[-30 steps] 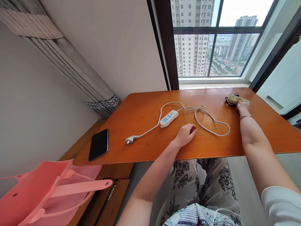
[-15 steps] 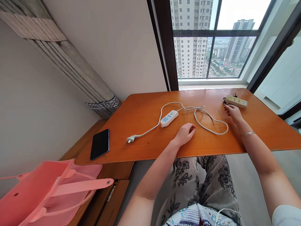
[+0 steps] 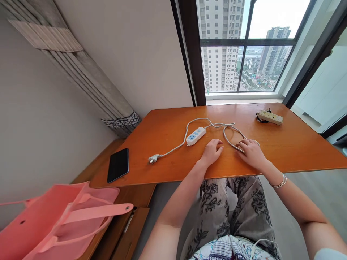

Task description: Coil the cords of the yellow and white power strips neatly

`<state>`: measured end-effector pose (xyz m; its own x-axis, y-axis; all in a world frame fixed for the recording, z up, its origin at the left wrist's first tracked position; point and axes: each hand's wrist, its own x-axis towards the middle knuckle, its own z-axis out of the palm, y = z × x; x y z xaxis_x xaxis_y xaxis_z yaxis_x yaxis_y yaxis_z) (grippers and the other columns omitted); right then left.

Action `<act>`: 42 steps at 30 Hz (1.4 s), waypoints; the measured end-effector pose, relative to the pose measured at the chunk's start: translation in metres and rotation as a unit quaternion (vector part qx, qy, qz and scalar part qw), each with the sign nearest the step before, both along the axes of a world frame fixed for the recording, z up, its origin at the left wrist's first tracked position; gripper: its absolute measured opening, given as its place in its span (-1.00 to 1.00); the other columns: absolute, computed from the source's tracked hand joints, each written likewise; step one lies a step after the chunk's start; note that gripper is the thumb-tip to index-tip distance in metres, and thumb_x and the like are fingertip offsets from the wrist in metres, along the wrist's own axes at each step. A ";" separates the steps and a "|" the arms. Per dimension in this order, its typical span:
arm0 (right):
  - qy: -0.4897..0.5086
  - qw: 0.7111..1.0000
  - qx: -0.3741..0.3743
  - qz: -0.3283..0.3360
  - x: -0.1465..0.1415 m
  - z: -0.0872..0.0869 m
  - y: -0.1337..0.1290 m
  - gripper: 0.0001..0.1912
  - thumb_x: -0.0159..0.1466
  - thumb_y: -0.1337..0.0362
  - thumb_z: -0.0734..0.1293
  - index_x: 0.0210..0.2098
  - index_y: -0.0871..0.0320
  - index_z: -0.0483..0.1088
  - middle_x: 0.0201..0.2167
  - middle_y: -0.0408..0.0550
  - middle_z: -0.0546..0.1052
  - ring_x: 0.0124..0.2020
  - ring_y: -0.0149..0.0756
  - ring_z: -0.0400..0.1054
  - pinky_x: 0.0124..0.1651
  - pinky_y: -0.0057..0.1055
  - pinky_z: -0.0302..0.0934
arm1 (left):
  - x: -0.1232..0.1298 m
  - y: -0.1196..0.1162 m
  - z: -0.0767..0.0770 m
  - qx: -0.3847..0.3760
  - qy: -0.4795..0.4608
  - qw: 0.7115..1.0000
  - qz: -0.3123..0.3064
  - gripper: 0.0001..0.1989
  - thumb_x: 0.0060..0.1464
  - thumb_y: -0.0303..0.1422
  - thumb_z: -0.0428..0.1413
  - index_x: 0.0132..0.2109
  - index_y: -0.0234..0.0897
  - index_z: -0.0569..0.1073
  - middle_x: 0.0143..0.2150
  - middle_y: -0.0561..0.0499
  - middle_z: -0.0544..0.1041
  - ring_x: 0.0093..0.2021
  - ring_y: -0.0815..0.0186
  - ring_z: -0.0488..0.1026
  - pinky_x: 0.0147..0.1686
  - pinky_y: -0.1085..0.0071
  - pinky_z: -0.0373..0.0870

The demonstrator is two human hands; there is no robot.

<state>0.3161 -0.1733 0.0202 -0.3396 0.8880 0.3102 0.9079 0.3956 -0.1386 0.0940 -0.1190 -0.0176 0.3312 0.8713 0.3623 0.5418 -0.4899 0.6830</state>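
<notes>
A white power strip [image 3: 196,136] with light-blue sockets lies on the orange-brown table [image 3: 168,168]. Its white cable [image 3: 187,132] runs left to a plug [image 3: 154,158] and loops out to the right. Over the near part of that loop is my right hand [image 3: 251,154], fingers apart, with the cable passing between thumb and fingertips; a firm grip is not visible. My left hand [image 3: 212,151] rests on the table just right of the white strip, loosely bent and holding nothing. Farther back on the right sits a yellowish power strip [image 3: 270,117] with its black cord bundled beside it.
A dark-screened tablet or phone [image 3: 118,165] lies near the table's left end. Below it, a pink bag [image 3: 62,224] stands on brown wooden furniture [image 3: 132,229]. Behind the table are a window [image 3: 245,68] and a grey curtain [image 3: 94,79].
My right hand has moved from beside the yellowish strip, left and toward me, onto the white cable's loop. My left hand stays almost where it was. The view has shifted slightly.
</notes>
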 end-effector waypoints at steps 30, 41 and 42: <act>-0.180 0.982 -0.041 -0.046 0.020 0.000 -0.003 -0.78 0.33 0.26 0.24 -0.14 0.21 0.46 -0.17 0.13 0.61 -0.05 -0.04 0.46 0.21 -0.08 -0.01 | -0.090 0.060 0.065 -0.088 0.091 0.971 0.200 -0.36 0.07 -0.19 0.20 0.25 -0.30 0.28 0.19 -0.28 0.43 0.15 -0.01 0.41 0.08 0.20 0.31; 0.340 0.922 0.180 0.049 0.064 0.038 -0.010 -0.82 0.29 0.25 0.20 -0.44 0.08 0.27 -0.54 -0.19 0.31 -0.49 -0.34 0.21 -0.21 -0.31 0.24 | -0.136 0.054 0.087 -0.158 -0.173 0.958 0.163 -0.48 -0.25 -0.23 0.34 -0.07 -0.30 0.53 -0.02 -0.16 0.54 -0.08 0.13 0.49 -0.19 0.33 0.40; 0.396 0.897 0.196 0.027 0.068 0.043 -0.008 -0.82 0.30 0.22 0.20 -0.43 0.09 0.29 -0.53 -0.18 0.32 -0.49 -0.34 0.21 -0.31 -0.36 0.20 | -0.138 0.052 0.088 -0.178 -0.196 0.953 0.148 -0.48 -0.28 -0.25 0.35 -0.09 -0.30 0.54 -0.05 -0.15 0.55 -0.11 0.14 0.51 -0.21 0.34 0.40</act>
<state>0.3838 -0.1809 0.0637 0.0866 0.6466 0.7579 0.5643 0.5951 -0.5722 -0.0441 -0.0671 0.0708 -0.0480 0.9963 0.0715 0.2902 -0.0545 0.9554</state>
